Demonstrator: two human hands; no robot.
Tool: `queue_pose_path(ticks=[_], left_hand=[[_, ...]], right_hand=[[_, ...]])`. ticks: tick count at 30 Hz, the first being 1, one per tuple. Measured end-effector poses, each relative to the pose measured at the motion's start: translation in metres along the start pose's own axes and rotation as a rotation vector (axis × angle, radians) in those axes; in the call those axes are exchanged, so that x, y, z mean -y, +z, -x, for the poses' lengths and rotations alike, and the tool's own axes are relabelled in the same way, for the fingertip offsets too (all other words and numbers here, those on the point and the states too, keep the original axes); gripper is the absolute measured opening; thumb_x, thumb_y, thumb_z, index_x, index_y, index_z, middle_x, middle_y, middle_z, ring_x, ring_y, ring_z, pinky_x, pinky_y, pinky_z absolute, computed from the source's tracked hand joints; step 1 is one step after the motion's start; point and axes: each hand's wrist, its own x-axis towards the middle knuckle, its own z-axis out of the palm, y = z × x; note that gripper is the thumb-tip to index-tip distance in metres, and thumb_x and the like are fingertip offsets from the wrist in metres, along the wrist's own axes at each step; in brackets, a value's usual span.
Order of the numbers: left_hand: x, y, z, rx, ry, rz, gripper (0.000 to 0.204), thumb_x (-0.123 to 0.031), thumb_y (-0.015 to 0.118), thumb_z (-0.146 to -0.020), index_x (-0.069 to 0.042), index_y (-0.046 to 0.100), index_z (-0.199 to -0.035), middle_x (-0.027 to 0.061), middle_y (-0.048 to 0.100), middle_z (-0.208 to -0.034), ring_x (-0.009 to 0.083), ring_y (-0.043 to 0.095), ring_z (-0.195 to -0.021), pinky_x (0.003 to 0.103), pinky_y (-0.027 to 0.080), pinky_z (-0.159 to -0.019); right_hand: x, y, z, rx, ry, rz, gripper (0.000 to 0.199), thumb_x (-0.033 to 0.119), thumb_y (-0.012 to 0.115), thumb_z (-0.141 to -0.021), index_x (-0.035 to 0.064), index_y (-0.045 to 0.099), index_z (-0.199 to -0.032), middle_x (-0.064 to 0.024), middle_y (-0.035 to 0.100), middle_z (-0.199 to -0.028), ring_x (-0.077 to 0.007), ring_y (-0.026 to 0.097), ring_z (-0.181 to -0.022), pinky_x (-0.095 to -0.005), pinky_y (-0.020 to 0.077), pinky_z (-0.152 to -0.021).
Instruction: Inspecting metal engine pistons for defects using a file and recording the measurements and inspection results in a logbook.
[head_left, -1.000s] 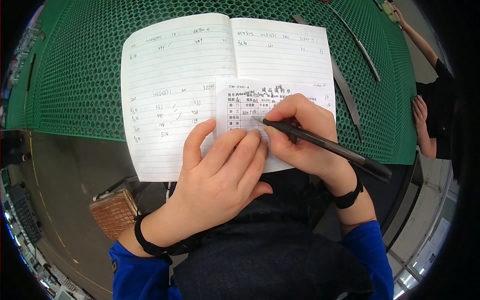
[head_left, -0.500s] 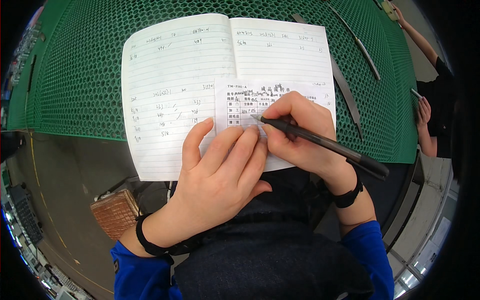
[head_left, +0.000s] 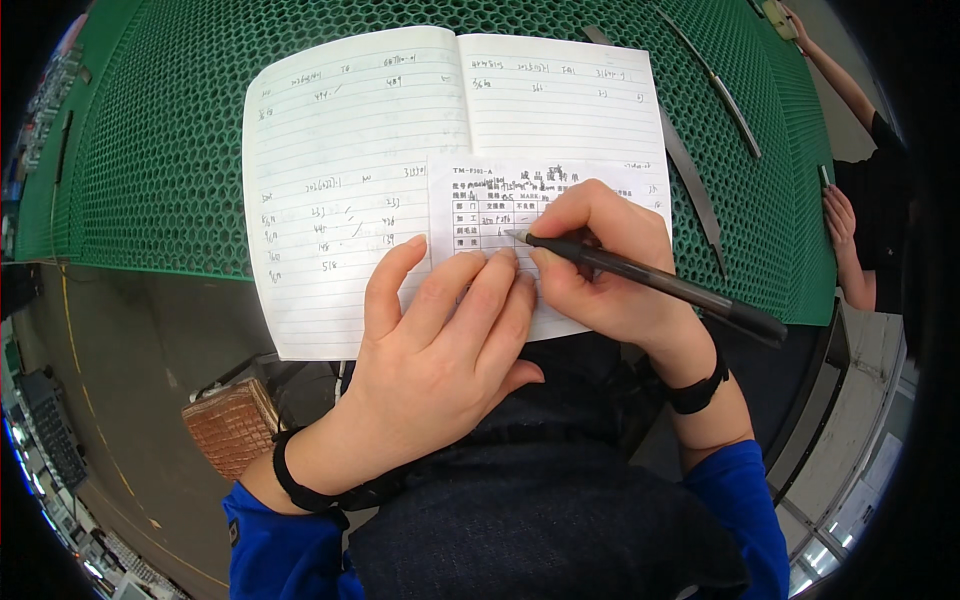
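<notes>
Right hand (head_left: 600, 260) grips black pen (head_left: 640, 280), tip on the form slip (head_left: 480, 205). Left hand (head_left: 440, 340) lies flat, fingers spread, pinning slip to notebook (head_left: 340, 150). Keep that pressure steady so it can't slide.

Bright even overhead light, soft shadows, sharp centre — fisheye-bent edges, dark rim

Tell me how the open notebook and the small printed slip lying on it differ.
The open notebook is large, ruled with plain lines and spread across two pages; the small printed slip is a single smaller sheet carrying a printed table. The notebook lies on the green mesh surface, the slip on the notebook under the left hand and right hand. Both are white with handwriting.
</notes>
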Motion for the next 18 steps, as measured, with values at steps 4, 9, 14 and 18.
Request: queue_pose_path(ticks=[4,9,14,18], left_hand=[[-0.0001,-0.0002,0.0000,0.001,0.005,0.002,0.058,-0.041,0.071,-0.067,-0.005,0.064,-0.110,0.0082,0.057,-0.118,0.0210,0.051,-0.113,0.050,0.029,-0.105],[0.0020,-0.0002,0.0010,0.029,0.036,-0.019,0.058,-0.046,0.066,-0.078,-0.002,0.062,-0.116,0.0095,0.057,-0.122,0.0255,0.052,-0.112,0.052,0.028,-0.104],[0.0012,-0.0004,0.0016,0.033,0.026,-0.018,0.059,-0.046,0.066,-0.078,-0.002,0.062,-0.116,0.0098,0.057,-0.122,0.0257,0.052,-0.112,0.052,0.028,-0.104],[-0.0003,-0.0005,-0.0007,0.009,0.014,0.001,0.059,-0.041,0.072,-0.066,-0.005,0.064,-0.111,0.0084,0.056,-0.120,0.0213,0.050,-0.113,0.051,0.030,-0.104]], right_hand=[[-0.0022,0.0016,0.0001,-0.035,-0.005,0.026,0.014,0.002,0.065,-0.075,0.0038,0.058,-0.087,-0.0055,0.058,-0.067,-0.0126,0.057,-0.056,-0.0249,0.0458,-0.052],[-0.0008,0.0001,0.0000,0.004,-0.007,0.028,0.014,0.002,0.065,-0.075,0.0040,0.058,-0.087,-0.0052,0.058,-0.068,-0.0121,0.057,-0.056,-0.0248,0.0455,-0.052],[-0.0002,0.0002,-0.0006,-0.001,0.001,0.014,0.013,0.002,0.065,-0.075,0.0038,0.058,-0.086,-0.0055,0.058,-0.068,-0.0127,0.057,-0.056,-0.0250,0.0453,-0.051],[-0.0017,-0.0002,0.0006,-0.064,0.012,0.020,0.013,0.002,0.065,-0.075,0.0036,0.057,-0.085,-0.0056,0.058,-0.068,-0.0128,0.056,-0.056,-0.0249,0.0451,-0.051]])
